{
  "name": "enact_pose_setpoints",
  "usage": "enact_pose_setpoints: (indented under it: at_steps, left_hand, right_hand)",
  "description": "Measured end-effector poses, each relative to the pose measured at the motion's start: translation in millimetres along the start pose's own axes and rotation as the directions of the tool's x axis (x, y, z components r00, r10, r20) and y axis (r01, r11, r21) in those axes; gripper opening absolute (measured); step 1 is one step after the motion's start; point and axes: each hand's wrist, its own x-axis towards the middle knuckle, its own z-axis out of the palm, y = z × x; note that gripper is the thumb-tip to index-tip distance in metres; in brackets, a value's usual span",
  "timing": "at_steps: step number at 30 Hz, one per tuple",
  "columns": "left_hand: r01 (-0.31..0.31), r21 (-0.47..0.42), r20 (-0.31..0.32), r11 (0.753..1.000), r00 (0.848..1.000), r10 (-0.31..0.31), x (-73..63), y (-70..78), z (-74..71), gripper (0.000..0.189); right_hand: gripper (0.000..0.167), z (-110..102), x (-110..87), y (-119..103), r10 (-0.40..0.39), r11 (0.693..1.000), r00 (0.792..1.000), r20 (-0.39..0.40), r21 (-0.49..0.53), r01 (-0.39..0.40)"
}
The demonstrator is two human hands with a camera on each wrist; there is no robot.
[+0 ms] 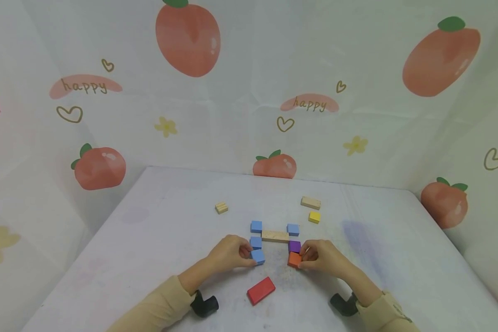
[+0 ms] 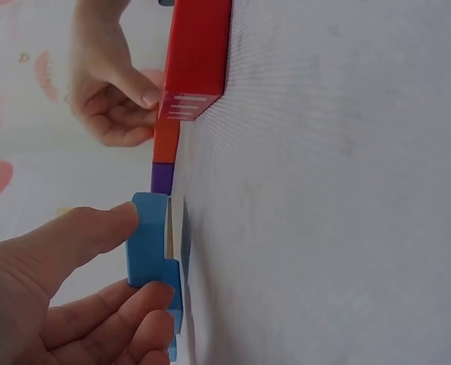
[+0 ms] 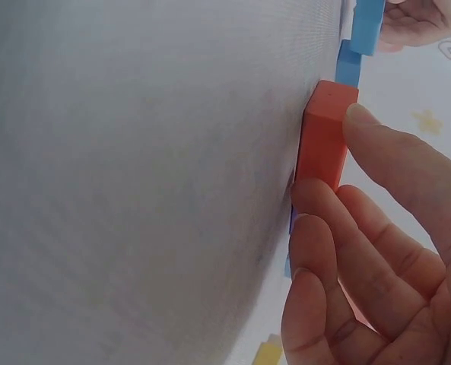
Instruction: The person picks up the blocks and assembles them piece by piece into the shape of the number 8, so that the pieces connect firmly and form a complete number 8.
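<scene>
My left hand (image 1: 231, 252) pinches a blue block (image 2: 147, 239) between thumb and fingers, at the near end of the left row. Just behind it in that row are a second blue block (image 1: 255, 242) and a third blue block (image 1: 256, 226). Opposite, my right hand (image 1: 324, 256) grips an orange block (image 3: 325, 141) on the table, thumb on one side and fingertips on the other. Beyond the orange one sit a purple block (image 1: 294, 246) and another blue block (image 1: 293, 229). A long plain wooden block (image 1: 275, 236) spans between the two rows.
A red oblong block (image 1: 261, 290) lies nearer me, between my forearms. Farther back are a small ridged wooden block (image 1: 222, 208), a yellow block (image 1: 314, 217) and a flat wooden block (image 1: 311, 203). A printed cloth (image 1: 240, 92) hangs behind the table.
</scene>
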Motion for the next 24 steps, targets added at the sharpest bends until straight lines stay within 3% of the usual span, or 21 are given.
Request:
enact_pose_setpoints:
  at_steps: [24]
  left_hand:
    - [0.025,0.009,-0.004,1.0,1.0,-0.025,3.7,1.3,3.2,0.028]
  right_hand:
    - [0.025,-0.7,0.0,-1.6,-0.003,1.0,1.0,-0.003,-0.016,0.003]
